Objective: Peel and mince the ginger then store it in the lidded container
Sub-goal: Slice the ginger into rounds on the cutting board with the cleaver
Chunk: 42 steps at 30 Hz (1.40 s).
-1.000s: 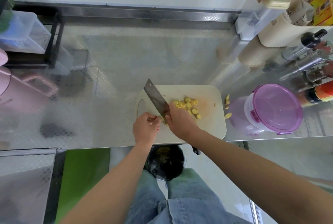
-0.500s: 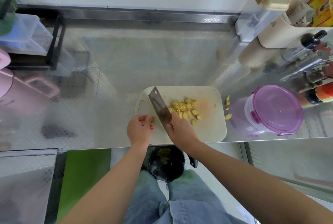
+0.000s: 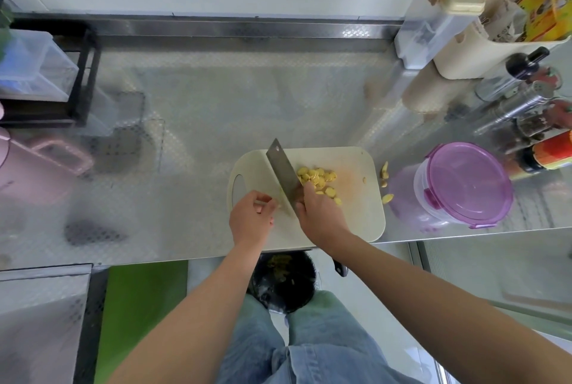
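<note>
A pile of yellow ginger slices (image 3: 318,179) lies in the middle of the pale cutting board (image 3: 349,210). My right hand (image 3: 322,216) grips the handle of a cleaver (image 3: 283,173), whose blade stands on the board just left of the slices. My left hand (image 3: 252,218) sits left of the blade with curled fingers pinching a small ginger piece (image 3: 280,197), mostly hidden. The clear container with a purple lid (image 3: 464,182) stands closed to the right of the board.
A few ginger bits (image 3: 386,185) lie on the steel counter between board and container. Bottles and jars (image 3: 526,117) crowd the right side. A pink jug (image 3: 40,164) and black rack (image 3: 83,74) stand left. A black bin (image 3: 283,281) sits below the counter edge.
My left hand drew back to the left, then returned beside the blade. The cleaver shifted left away from the slices and now stands at a steeper angle.
</note>
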{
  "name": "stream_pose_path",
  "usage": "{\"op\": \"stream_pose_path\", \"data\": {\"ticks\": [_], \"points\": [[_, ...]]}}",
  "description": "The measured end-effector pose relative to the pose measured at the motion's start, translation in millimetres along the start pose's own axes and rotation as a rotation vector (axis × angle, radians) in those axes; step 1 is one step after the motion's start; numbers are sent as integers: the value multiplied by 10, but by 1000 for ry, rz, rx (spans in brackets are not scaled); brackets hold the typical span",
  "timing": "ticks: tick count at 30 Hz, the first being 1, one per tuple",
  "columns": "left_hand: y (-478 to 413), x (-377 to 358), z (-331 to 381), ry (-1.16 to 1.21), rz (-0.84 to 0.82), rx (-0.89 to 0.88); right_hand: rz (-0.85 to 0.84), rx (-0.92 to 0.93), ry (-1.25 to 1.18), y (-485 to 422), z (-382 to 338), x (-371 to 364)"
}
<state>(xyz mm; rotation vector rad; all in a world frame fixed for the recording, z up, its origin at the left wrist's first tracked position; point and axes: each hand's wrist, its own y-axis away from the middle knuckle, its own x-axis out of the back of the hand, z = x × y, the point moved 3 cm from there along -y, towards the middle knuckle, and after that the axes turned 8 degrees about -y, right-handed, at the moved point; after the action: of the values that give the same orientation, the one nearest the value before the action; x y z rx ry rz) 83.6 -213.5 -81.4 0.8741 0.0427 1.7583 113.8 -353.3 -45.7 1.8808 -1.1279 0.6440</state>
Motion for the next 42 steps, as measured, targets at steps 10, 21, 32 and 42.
{"op": "stream_pose_path", "data": {"ticks": [10, 21, 32, 42], "points": [[31, 12, -36, -90, 13, -20, -77, 26, 20, 56, -135, -41], [37, 39, 94, -333, 114, -279, -93, 28, 48, 29, -132, -7], [24, 41, 56, -336, 104, -310, -67, 60, 82, 32, -161, 110], [20, 9, 89, -341, 135, -300, -98, 78, 182, 83, -208, 150]]}}
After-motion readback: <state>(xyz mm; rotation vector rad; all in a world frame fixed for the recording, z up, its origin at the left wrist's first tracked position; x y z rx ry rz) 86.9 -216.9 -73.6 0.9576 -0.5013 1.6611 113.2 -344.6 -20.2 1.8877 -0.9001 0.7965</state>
